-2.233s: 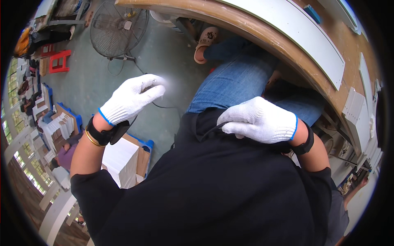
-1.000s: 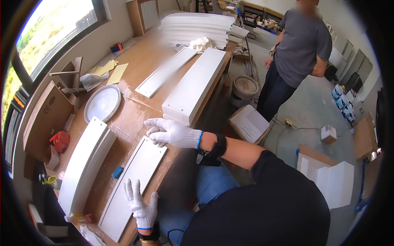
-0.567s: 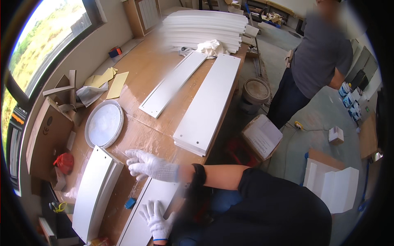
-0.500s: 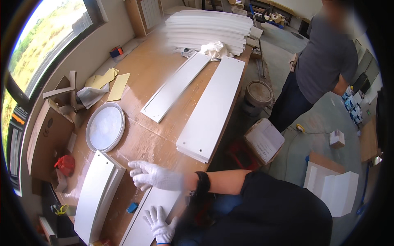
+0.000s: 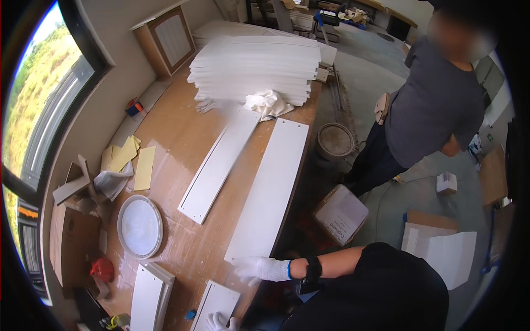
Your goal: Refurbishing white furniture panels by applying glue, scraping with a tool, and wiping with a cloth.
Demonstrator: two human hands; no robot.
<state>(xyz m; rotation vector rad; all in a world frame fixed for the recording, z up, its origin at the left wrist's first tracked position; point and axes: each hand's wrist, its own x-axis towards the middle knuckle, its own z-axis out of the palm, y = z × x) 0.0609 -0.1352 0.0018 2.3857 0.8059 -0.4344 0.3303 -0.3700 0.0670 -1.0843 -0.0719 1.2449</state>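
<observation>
My right hand [image 5: 263, 269], in a white knit glove, lies at the near end of a long white board [image 5: 270, 187] along the table's right edge. Its fingers stretch out over the board's corner and look slightly blurred. At the bottom edge, my left hand [image 5: 218, 322], gloved alike, rests on a shorter-looking white board [image 5: 218, 298]; its fingers are apart, and the rest of the hand is cut off by the picture's edge. Another white board [image 5: 218, 168] with a grooved edge lies in the middle. To the left of my left hand stands a small stack of white boards [image 5: 150, 295].
A tall stack of white panels [image 5: 254, 66] and a white cloth [image 5: 268, 105] occupy the table's far end. A round white lid or tub [image 5: 139, 226], yellow sheets [image 5: 144, 168] and a cardboard box [image 5: 72, 243] sit left. Beyond the right edge are a bucket [image 5: 335, 140], a carton [image 5: 342, 215] and a standing person [image 5: 430, 99].
The view has shifted, so the table's things appear lower. My right hand has moved from the gap beside the left stack to the near end of the long right board. My left hand stays on its board.
</observation>
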